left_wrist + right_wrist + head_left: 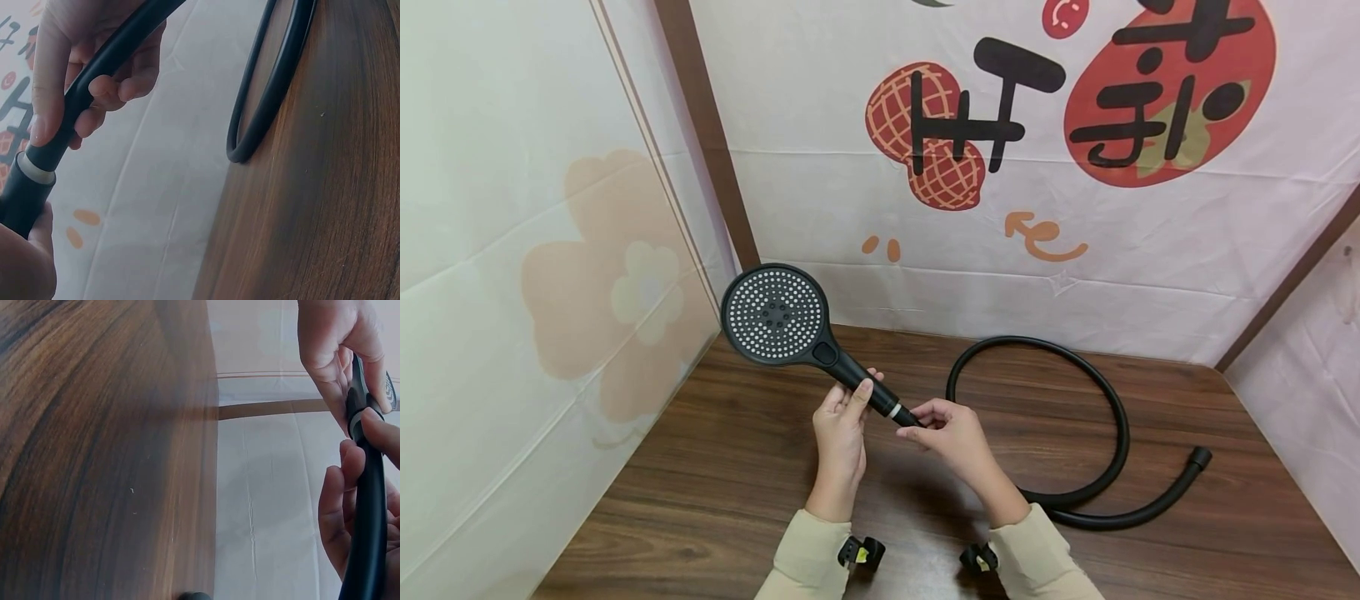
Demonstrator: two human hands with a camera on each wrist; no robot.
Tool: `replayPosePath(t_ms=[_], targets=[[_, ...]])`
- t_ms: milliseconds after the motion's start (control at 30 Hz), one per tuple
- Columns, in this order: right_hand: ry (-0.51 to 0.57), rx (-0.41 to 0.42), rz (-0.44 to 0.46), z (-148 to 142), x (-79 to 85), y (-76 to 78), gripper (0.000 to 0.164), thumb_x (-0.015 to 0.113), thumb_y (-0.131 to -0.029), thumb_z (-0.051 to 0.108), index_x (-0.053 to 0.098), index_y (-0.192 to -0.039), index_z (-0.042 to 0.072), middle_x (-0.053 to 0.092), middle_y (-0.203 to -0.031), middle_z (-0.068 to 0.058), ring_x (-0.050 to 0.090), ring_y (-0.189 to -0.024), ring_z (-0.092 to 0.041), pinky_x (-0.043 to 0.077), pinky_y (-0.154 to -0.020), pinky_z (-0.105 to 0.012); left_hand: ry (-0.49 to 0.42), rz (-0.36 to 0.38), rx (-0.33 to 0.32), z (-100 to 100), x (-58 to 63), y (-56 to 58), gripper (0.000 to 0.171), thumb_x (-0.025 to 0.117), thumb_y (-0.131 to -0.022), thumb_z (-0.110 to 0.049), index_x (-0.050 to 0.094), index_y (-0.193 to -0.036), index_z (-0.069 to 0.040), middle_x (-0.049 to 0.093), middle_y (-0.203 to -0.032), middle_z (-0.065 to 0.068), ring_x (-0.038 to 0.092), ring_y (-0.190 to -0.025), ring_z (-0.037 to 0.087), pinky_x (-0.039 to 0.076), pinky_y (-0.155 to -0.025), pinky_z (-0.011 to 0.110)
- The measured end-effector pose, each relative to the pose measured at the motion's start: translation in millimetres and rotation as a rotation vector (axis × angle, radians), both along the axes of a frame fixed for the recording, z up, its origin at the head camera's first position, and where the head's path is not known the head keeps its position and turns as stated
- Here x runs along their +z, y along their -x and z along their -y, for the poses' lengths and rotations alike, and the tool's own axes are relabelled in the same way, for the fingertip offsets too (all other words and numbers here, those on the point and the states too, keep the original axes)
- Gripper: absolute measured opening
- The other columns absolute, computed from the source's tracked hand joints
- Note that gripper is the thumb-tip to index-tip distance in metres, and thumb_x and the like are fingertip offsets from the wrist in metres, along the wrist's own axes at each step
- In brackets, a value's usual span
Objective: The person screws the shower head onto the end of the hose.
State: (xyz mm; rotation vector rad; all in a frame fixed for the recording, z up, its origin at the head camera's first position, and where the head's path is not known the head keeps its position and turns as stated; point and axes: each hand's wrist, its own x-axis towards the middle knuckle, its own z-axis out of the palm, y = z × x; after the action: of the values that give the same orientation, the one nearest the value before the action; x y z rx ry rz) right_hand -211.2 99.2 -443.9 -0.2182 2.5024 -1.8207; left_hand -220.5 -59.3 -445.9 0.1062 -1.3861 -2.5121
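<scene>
A black handheld shower head (775, 315) is held up above the table, its spray face toward the head camera. My left hand (842, 429) grips its handle (857, 379), thumb along the top. My right hand (953, 437) pinches the hose end (53, 147) at the bottom of the handle. Between handle and hose end a pale ring (35, 170) shows. From there the black shower hose (1123, 417) loops over the table, and its other end (1200, 457) lies free at the right. In the right wrist view, the hose (370, 531) passes along the right fingers.
The brown wooden table (700, 500) meets a printed cloth wall (820, 208) at the back. Another cloth wall (490, 333) stands along the left side, and a third (1300, 400) along the right. Dark wrist cameras (861, 552) sit on both sleeves.
</scene>
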Motion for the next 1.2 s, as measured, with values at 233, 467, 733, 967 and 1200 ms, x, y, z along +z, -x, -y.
replayPosePath(t_ms=[233, 467, 733, 967, 1200], targets=[[-0.014, 0.044, 0.008, -3.6, 0.1, 0.2, 0.024, 0.083, -0.081, 0.023, 0.075, -0.095, 0.006, 0.068, -0.073, -0.003, 0.066, -0.068, -0.031, 0.055, -0.06, -0.03, 0.004, 0.007, -0.009, 0.8, -1.6, -0.2, 0.04, 0.068, -0.095, -0.013, 0.059, -0.126, 0.009, 0.075, -0.102, 0.004, 0.072, -0.106, 0.017, 0.055, -0.09, 0.025], [-0.021, 0.084, 0.019, -5.4, 1.2, -0.1, 0.025, 0.08, -0.084, 0.026, 0.075, -0.098, 0.006, 0.066, -0.072, -0.004, 0.062, -0.065, -0.023, 0.052, -0.059, -0.028, 0.022, 0.011, -0.022, 1.9, -1.3, -1.9, 0.039, 0.067, -0.095, -0.015, 0.059, -0.126, 0.008, 0.075, -0.103, 0.003, 0.072, -0.105, 0.015, 0.055, -0.09, 0.025], [-0.033, 0.113, 0.034, -6.6, 4.6, -0.4, 0.025, 0.077, -0.087, 0.027, 0.075, -0.101, 0.006, 0.062, -0.067, 0.001, 0.062, -0.067, -0.029, 0.048, -0.059, -0.029, 0.013, 0.006, -0.024, 1.9, 2.8, -4.6, 0.038, 0.068, -0.095, -0.013, 0.061, -0.125, 0.008, 0.075, -0.103, 0.003, 0.072, -0.105, 0.015, 0.054, -0.091, 0.026], [-0.018, 0.159, 0.074, -7.9, 5.2, 0.5, 0.027, 0.07, -0.092, 0.027, 0.073, -0.103, 0.002, 0.059, -0.068, 0.001, 0.057, -0.066, -0.023, 0.042, -0.057, -0.026, 0.013, -0.011, -0.023, 1.2, 4.9, -6.0, 0.036, 0.067, -0.095, -0.012, 0.061, -0.124, 0.009, 0.075, -0.102, 0.003, 0.072, -0.105, 0.016, 0.055, -0.09, 0.026], [-0.018, 0.199, 0.094, -8.6, 9.3, -1.3, 0.032, 0.063, -0.097, 0.029, 0.07, -0.103, -0.002, 0.058, -0.069, 0.0, 0.054, -0.065, -0.018, 0.042, -0.058, -0.025, 0.012, 0.0, -0.023, 0.7, 6.0, -7.4, 0.037, 0.067, -0.095, -0.011, 0.06, -0.125, 0.009, 0.075, -0.102, 0.003, 0.072, -0.107, 0.019, 0.055, -0.091, 0.025]])
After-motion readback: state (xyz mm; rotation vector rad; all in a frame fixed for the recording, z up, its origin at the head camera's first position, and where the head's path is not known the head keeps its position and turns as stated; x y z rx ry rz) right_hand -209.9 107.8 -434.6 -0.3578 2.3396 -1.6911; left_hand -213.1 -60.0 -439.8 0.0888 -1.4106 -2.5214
